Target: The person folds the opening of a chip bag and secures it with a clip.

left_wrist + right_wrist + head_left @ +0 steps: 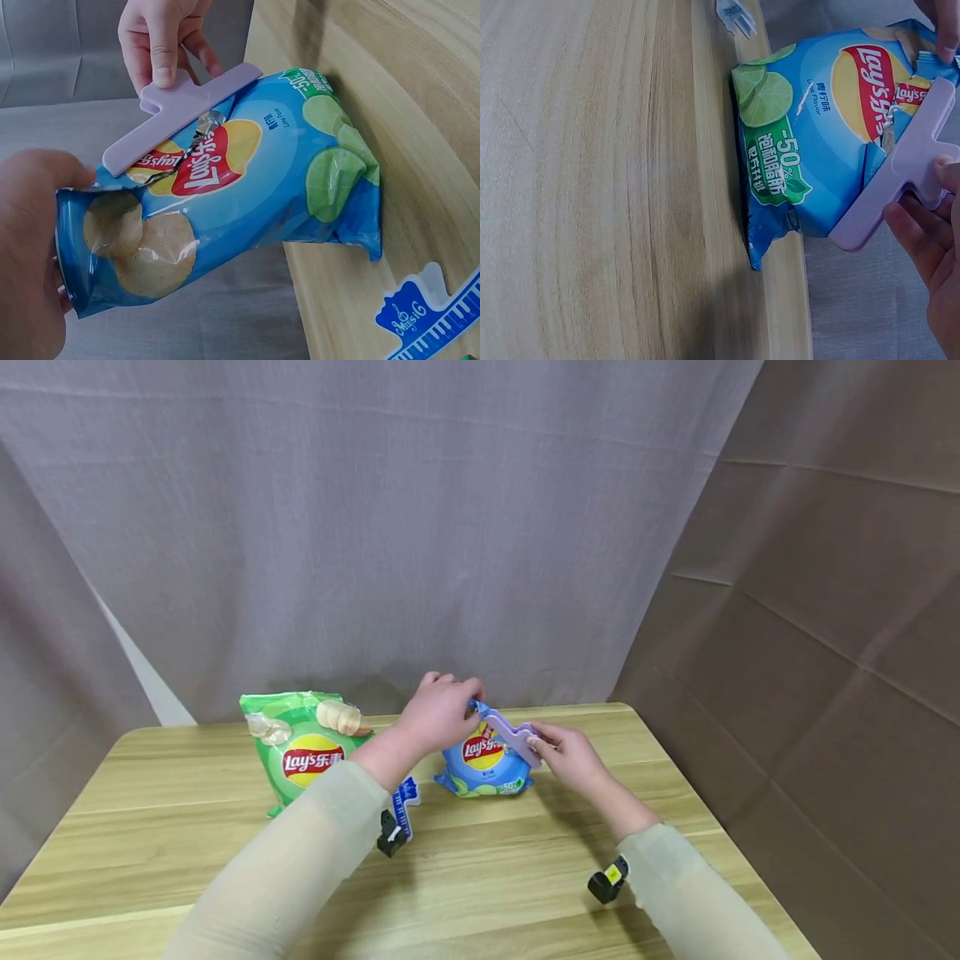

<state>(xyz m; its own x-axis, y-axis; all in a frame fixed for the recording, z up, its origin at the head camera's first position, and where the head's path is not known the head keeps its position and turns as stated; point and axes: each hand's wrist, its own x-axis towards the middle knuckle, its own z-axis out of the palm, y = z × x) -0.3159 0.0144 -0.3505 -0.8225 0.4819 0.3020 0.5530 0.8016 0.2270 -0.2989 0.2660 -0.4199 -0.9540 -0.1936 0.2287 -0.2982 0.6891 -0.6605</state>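
A blue bag of lime chips (247,172) stands on the wooden table, its torn top edge folded over. My left hand (442,714) grips the bag's upper left corner, thumb on the front and the other fingers mostly hidden behind. With thumb and fingers my right hand (570,756) pinches the handle of a lilac bag clip (892,172). The clip's long bar lies slantwise along the folded top, over the bag's right upper side. In the right wrist view the fold shows beside the bar, with a small part of the printed logo turned over.
A green bag of chips (307,752) stands to the left, partly behind my left forearm. Between the bags lies a blue clip with piano-key print (427,319) on the table (495,877). A grey curtain (375,527) hangs behind the table's back edge.
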